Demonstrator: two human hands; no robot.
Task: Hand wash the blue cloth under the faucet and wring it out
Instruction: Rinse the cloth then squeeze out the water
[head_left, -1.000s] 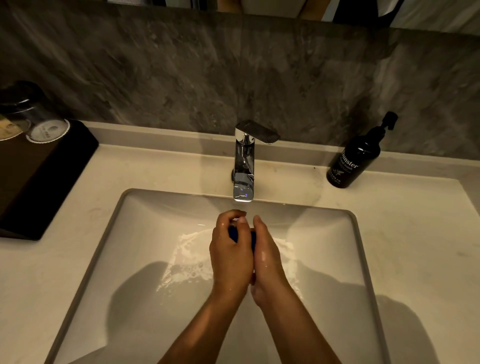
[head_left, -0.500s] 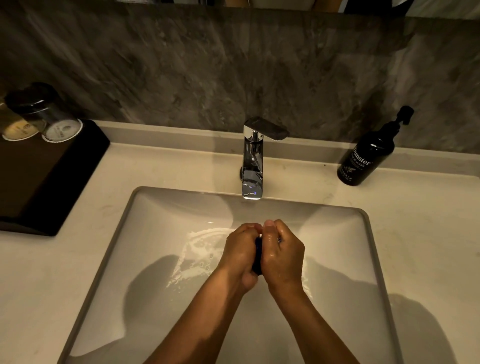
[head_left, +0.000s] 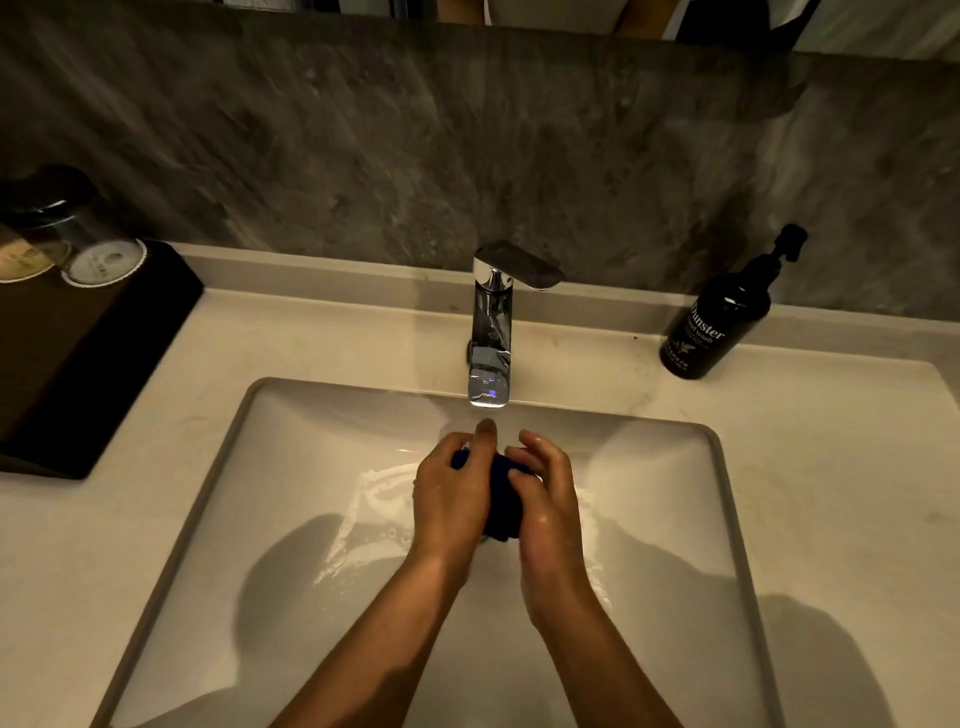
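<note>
The blue cloth (head_left: 503, 496) is bunched into a small dark wad between my two hands, just below the chrome faucet (head_left: 491, 332). My left hand (head_left: 453, 493) presses it from the left, thumb up toward the spout. My right hand (head_left: 548, 499) presses from the right with its fingertips lifted off the top of the cloth. Both hands look wet. Most of the cloth is hidden between the palms. Water lies on the floor of the white sink (head_left: 291, 467) under my hands.
A black hand-wash pump bottle (head_left: 719, 317) stands on the counter right of the faucet. A dark tray (head_left: 78, 364) with upturned glasses (head_left: 101, 249) sits at the left. A grey stone backsplash rises behind the pale counter (head_left: 841, 467).
My hands were clenched tight together over the cloth; now they have parted a little, the right fingers have lifted, and more of the cloth shows between them.
</note>
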